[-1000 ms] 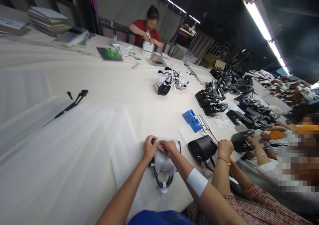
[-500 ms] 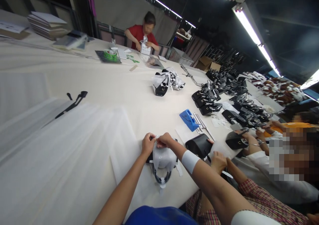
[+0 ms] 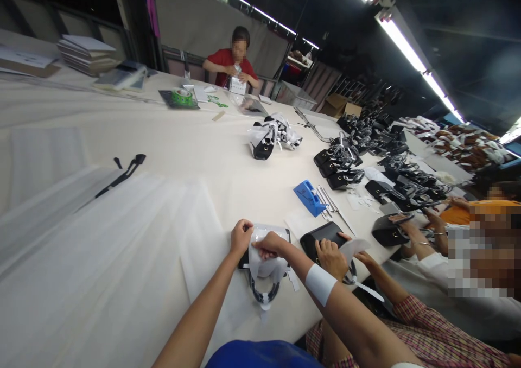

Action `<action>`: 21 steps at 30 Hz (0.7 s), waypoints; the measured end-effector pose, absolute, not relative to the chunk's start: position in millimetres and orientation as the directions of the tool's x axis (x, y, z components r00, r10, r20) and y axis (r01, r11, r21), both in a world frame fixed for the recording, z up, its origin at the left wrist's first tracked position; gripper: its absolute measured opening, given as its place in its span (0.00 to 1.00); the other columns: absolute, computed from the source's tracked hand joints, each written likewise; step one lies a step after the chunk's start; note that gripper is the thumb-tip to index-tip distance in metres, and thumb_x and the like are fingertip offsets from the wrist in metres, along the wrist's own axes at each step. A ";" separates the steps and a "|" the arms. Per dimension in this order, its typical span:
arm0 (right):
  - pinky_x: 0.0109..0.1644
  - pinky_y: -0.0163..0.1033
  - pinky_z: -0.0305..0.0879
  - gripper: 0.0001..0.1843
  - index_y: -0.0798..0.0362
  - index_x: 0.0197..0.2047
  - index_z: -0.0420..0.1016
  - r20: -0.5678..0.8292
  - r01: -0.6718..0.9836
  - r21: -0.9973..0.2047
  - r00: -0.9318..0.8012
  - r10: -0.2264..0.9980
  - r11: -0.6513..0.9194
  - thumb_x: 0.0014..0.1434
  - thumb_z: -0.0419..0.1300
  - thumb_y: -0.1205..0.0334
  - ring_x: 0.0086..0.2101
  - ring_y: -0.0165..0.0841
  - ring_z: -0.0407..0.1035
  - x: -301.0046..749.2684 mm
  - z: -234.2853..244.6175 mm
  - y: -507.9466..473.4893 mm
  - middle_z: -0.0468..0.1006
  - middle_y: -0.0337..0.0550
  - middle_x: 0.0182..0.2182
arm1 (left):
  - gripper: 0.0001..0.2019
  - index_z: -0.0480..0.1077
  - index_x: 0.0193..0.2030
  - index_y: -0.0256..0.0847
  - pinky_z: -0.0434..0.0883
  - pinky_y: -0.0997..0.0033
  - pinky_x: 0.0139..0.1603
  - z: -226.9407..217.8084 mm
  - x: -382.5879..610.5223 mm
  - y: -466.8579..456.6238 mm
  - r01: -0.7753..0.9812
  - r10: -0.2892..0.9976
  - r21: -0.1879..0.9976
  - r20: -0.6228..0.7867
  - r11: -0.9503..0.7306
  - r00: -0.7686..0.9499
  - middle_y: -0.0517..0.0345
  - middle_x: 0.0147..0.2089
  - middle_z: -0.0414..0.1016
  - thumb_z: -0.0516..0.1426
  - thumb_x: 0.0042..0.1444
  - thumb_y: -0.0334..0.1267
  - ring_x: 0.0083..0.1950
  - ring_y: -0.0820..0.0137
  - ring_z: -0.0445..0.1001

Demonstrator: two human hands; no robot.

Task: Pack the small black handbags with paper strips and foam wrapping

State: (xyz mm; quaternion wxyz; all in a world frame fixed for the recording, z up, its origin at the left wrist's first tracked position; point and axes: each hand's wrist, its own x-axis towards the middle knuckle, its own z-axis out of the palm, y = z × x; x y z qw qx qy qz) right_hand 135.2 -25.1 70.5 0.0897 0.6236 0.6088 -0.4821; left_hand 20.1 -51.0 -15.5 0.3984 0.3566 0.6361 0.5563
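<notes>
A black handbag (image 3: 243, 261) lies on the table before me, its front covered by a thin white wrapping sheet (image 3: 260, 266). Glossy clear film shows along its far part. The wrapped handle loop (image 3: 264, 296) points toward me, with a white strip at its end. My left hand (image 3: 241, 238) is at the bag's far left corner, thumb and fingers pinched; what they hold is too small to make out. Over the middle of the bag, my right hand (image 3: 269, 245) has its fingers closed on the upper edge of the white sheet, partly hiding it.
White sheets (image 3: 134, 238) spread over the table at left, with a black strap (image 3: 122, 175) on them. A blue tape dispenser (image 3: 310, 197) stands beyond my bag. At right, a co-worker's hand (image 3: 331, 258) is on another black handbag (image 3: 319, 239). Several wrapped bags (image 3: 337, 167) lie farther off.
My right hand has moved toward me over the bag, drawing the white sheet's upper edge down and exposing clear film. My left hand stays near the corner. The neighbour's hand has shifted onto their bag.
</notes>
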 end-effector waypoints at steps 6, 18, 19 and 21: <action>0.40 0.35 0.65 0.17 0.54 0.31 0.77 -0.160 0.880 -0.389 -0.356 0.921 0.273 0.63 0.52 0.55 0.32 0.34 0.72 131.7 95.7 -51.5 0.79 0.45 0.29 | 0.03 0.67 0.28 0.40 0.68 0.68 0.39 -9.0 18.8 -52.6 0.024 0.905 0.995 -0.080 0.098 -0.418 0.60 0.29 0.72 0.54 0.45 0.35 0.33 0.69 0.71; 0.64 0.58 0.50 0.25 0.56 0.66 0.55 0.014 0.772 -0.396 -0.536 0.844 0.497 0.67 0.45 0.59 0.61 0.45 0.56 135.5 44.2 -59.4 0.64 0.52 0.60 | 0.17 0.70 0.29 0.40 0.70 0.66 0.40 -13.4 17.7 -53.1 -0.133 0.913 0.984 -0.162 0.120 -0.375 0.56 0.30 0.76 0.61 0.42 0.52 0.34 0.65 0.74; 0.65 0.58 0.48 0.26 0.56 0.66 0.55 0.004 0.765 -0.407 -0.544 0.839 0.499 0.67 0.44 0.59 0.62 0.45 0.55 136.9 43.8 -58.0 0.63 0.51 0.61 | 0.17 0.70 0.29 0.40 0.70 0.65 0.40 -12.6 18.2 -53.1 -0.142 0.911 0.982 -0.169 0.123 -0.377 0.56 0.30 0.76 0.61 0.42 0.52 0.34 0.64 0.74; 0.65 0.60 0.45 0.26 0.54 0.67 0.54 -0.009 0.749 -0.430 -0.563 0.827 0.505 0.68 0.43 0.57 0.63 0.45 0.52 139.2 43.4 -53.8 0.61 0.49 0.62 | 0.16 0.70 0.29 0.39 0.70 0.65 0.41 -11.0 19.4 -53.0 -0.149 0.907 0.980 -0.179 0.131 -0.381 0.56 0.30 0.76 0.62 0.42 0.51 0.35 0.64 0.74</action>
